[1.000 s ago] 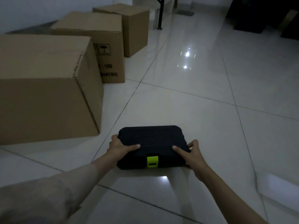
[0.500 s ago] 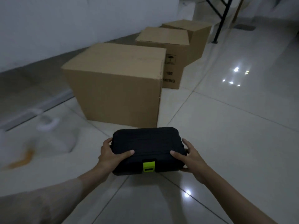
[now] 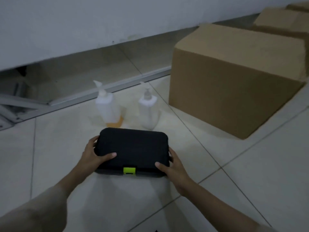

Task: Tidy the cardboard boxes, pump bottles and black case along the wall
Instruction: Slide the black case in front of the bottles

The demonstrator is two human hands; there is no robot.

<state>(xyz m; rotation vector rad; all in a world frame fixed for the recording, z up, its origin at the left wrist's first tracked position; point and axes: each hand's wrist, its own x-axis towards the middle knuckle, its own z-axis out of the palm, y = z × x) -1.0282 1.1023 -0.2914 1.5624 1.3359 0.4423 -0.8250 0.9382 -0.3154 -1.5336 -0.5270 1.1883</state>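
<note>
A white wall (image 3: 83, 22) runs across the room beyond the hands, and pale floor tiles (image 3: 250, 173) spread under everything. Ahead of the right hand and off to its right sits a big box (image 3: 234, 84), closed, its plain brown faces showing no print that I can read from here. Past it, further right and closer to the wall, a second box (image 3: 282, 22) stands close behind the first, only its top showing, and a sliver of a third box (image 3: 301, 5) pokes in at the far corner. A grey metal rail (image 3: 107, 90) lies along the floor between the wall and the bottles.

Both hands grip the case (image 3: 133, 148), which is level and right in front of the person; whether it touches the floor I cannot tell. The left hand (image 3: 93, 156) clasps its left end, thumb laid across the lid. The right hand (image 3: 173, 166) clasps the right end, thumb on the near edge. A lime-green latch (image 3: 129, 170) sits on the near side, midway between the hands; no writing on it is legible.

Just beyond the case stand two upright pump bottles, near each other but apart. The left bottle (image 3: 107, 106) shows an orange band at its base; the right bottle (image 3: 148, 109) is all pale. Both are blurred, any labels unreadable.
</note>
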